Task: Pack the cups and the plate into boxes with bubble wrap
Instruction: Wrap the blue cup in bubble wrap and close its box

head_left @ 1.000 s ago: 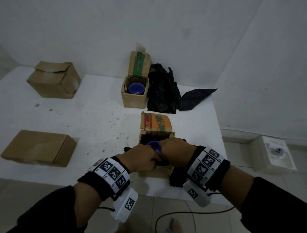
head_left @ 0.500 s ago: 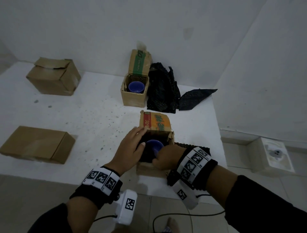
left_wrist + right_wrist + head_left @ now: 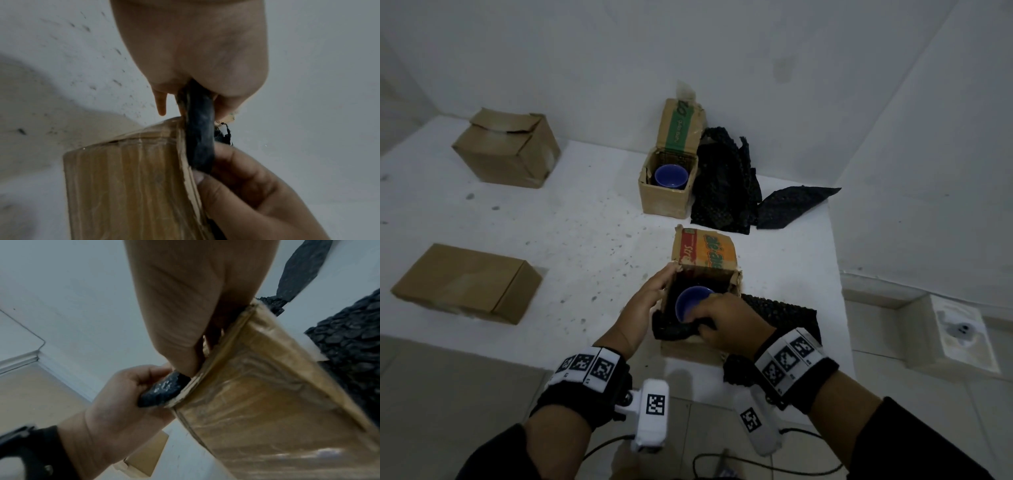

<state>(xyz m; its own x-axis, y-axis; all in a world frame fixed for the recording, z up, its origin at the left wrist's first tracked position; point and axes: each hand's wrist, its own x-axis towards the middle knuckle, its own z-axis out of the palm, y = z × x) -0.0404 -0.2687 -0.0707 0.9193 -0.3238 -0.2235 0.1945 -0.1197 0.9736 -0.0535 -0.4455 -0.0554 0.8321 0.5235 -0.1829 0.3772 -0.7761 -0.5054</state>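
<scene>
While the near open box [image 3: 703, 274] receives its load, the packing stands partway done.

Item, near box: printed orange-and-red flap raised at the far side; a blue cup [image 3: 690, 303] sits inside, nested in black bubble wrap [image 3: 674, 329] that spills over the near rim. Flaps not yet shut.

Item, left hand [image 3: 643, 305]: fingers mostly straight along the left wall of that box, steadying it; in the left wrist view the thumb seems to press the wrap against the rim, though blur leaves this uncertain.

Item, right hand [image 3: 726, 323]: fingers curled at the near rim, pinching the fold of wrap beside the cup.

Item, far box [image 3: 666, 192]: open, green-printed flap upright, a second blue cup [image 3: 671, 175] inside; dark lining shows behind it. Not yet closed.

Item, spare bubble wrap: a crumpled black heap [image 3: 726, 185] just right of the far box, a loose sheet [image 3: 794, 205] further right, another sheet [image 3: 784, 311] lying under the right side of the near box.

Item, closed cartons: one at far left [image 3: 506, 149], flaps folded over; one flat carton [image 3: 465, 282] at near left. Contents hidden; the plate is nowhere in view and may be within one of them.

Item, white table [image 3: 571, 222], speckled.

Remaining, by judgement: tuck the wrap over the near cup, close both open boxes, account for the plate.
</scene>
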